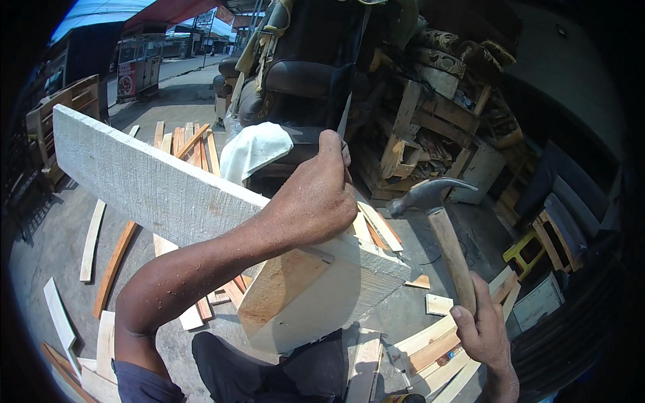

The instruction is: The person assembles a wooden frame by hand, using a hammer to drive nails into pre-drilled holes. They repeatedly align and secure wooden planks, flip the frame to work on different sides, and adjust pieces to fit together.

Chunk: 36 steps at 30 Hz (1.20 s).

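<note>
My right hand (482, 328) grips the wooden handle of a claw hammer (449, 235), its metal head raised to the right of the boards. My left hand (321, 195) is closed in a fist above a long, pale, rough-sawn board (154, 178) standing on edge. Its fingertips face away, so I cannot make out what they hold. My left forearm crosses in front of the board and hides part of it. Nearer me, a second wide board (285, 292) meets the long one at an angle, close to my knees.
Loose wooden strips (114, 269) lie over the floor at left, and more planks (437, 342) at lower right. Ahead stands a dark padded armchair (295, 84) with a white cloth (255, 151). A wooden frame stack (430, 127) and a yellow plastic item (524, 255) are at right.
</note>
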Each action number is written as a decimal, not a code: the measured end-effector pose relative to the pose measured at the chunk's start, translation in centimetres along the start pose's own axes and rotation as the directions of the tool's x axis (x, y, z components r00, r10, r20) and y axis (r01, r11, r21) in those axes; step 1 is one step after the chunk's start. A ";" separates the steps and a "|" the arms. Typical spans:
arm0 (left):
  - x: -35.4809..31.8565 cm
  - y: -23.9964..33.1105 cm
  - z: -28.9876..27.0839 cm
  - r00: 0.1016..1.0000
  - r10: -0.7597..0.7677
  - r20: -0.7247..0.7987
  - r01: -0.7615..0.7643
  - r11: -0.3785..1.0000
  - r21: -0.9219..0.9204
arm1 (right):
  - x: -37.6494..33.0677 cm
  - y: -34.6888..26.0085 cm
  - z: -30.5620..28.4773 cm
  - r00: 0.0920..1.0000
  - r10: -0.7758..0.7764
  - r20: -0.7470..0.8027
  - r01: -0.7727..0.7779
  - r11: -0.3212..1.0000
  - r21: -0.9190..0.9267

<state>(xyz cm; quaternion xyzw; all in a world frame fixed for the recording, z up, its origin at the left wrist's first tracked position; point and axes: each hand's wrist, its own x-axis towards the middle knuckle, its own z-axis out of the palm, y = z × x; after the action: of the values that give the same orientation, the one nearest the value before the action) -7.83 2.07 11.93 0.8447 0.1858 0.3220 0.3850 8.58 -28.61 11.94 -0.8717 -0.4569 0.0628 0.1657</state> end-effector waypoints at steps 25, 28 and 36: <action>-20.9 -19.7 5.3 0.897 -0.317 -0.307 -0.098 0.534 -0.840 | 3.9 -5.8 11.3 0.890 -0.285 -0.356 0.401 0.861 0.313; -19.7 -21.7 3.5 0.975 -0.211 0.074 0.188 0.597 -0.780 | 3.5 -5.5 12.2 0.841 -0.351 -0.412 0.455 0.870 0.189; -17.7 -19.8 4.8 0.929 -0.366 -0.052 0.185 0.582 -0.792 | -1.2 -0.1 18.7 0.498 -0.622 -0.604 0.663 0.722 -0.198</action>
<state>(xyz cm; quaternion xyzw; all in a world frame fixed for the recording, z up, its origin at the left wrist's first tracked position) -18.69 2.14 -12.77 0.5179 0.1980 0.3930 0.7336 2.91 -25.25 -5.58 -0.6002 -0.6613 -0.2867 0.3467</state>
